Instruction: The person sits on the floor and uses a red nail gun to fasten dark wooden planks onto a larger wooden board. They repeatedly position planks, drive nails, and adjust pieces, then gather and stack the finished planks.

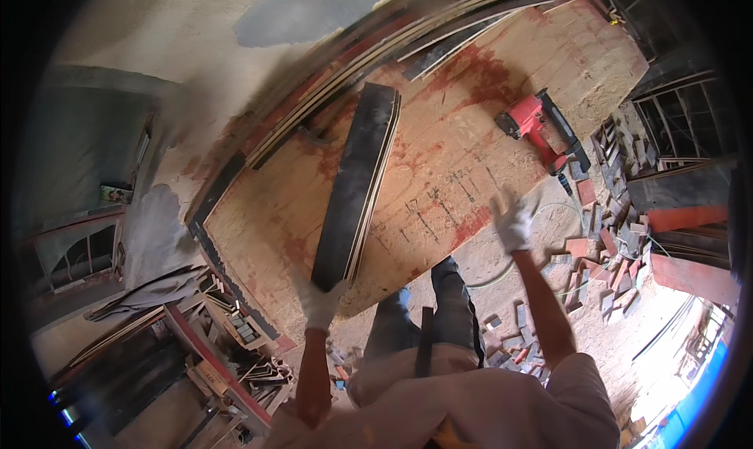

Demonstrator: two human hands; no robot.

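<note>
A stack of long, narrow dark-faced boards (357,182) lies slantwise on the plywood worktop (439,159), their pale edges showing along the right side. My left hand (320,304), in a white glove, is at the near end of the stack with thumb and fingers apart. Its fingertips are smeared by motion, and how firmly they touch the boards I cannot tell. My right hand (514,223), also gloved in white, hovers by the worktop's near right edge. Its fingers are spread and nothing is in them. Beyond it rests a red and black nail gun (537,127).
Long strips (329,76) lie along the worktop's far edge. Offcuts of board (600,265) litter the floor at right, where a pale green hose (502,276) curls. More scrap wood (243,323) is piled at left. Pencil marks and reddish stains cover the worktop.
</note>
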